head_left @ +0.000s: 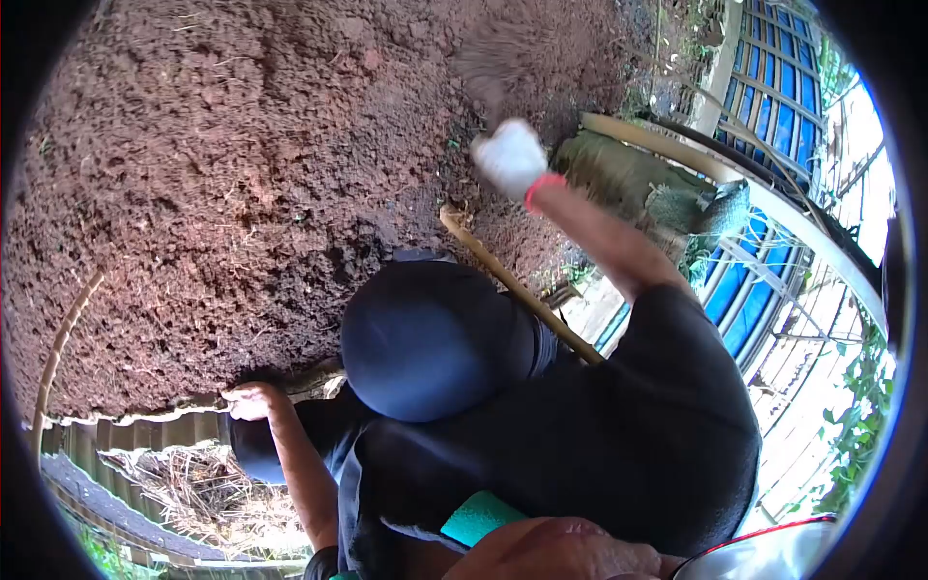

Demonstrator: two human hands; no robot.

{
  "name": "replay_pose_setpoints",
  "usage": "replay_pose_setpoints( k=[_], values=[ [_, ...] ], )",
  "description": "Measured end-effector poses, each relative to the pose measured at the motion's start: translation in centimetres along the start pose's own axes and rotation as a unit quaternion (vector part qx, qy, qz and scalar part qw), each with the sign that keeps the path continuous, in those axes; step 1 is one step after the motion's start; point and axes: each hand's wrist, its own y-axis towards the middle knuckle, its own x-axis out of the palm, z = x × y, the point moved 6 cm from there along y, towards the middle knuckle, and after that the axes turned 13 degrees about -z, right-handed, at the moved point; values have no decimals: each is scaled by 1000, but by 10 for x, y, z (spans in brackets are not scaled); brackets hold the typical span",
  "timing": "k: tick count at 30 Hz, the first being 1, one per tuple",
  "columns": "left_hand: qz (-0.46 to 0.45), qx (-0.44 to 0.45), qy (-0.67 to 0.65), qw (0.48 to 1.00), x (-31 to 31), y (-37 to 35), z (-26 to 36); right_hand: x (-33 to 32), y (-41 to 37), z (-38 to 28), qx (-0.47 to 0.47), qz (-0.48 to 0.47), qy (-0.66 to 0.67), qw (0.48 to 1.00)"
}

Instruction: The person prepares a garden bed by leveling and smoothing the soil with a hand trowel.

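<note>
My right hand (509, 155), in a white glove with a pink cuff, is stretched out over a bed of loose red-brown soil (222, 184). Its fingers are curled. A blurred grey-brown smear (503, 58) stands just above the glove, and I cannot tell whether the hand holds it. My bare left hand (249, 398) grips the rim of the corrugated metal sheet (145, 430) that walls the bed's near side. A wooden handle (512, 285) lies slanted on the soil between the two hands. My black shirt (599, 445) and a dark blue rounded shape (425, 338) hide the handle's lower end.
A blue-barred metal fence (773, 97) and a pale curved pipe (735, 179) run along the right. An olive sack (628, 179) lies beside the bed there. Dry straw (203, 493) lies below the metal sheet. A shiny bowl rim (764, 556) and a teal object (478, 517) show at the bottom.
</note>
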Motion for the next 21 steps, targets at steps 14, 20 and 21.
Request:
replay_pose_setpoints(
  k=[14, 20, 21],
  values=[
    [141, 58, -26, 988, -1, -17, 18, -8, -68, 0, -192, -8, -319, 928],
    [62, 31, -110, 991, -10, -14, 10, -40, 1, 78, -49, 83, 77, 992],
    [94, 62, -74, 991, -9, -17, 9, -33, 3, 93, -64, 77, 26, 995]
  ],
)
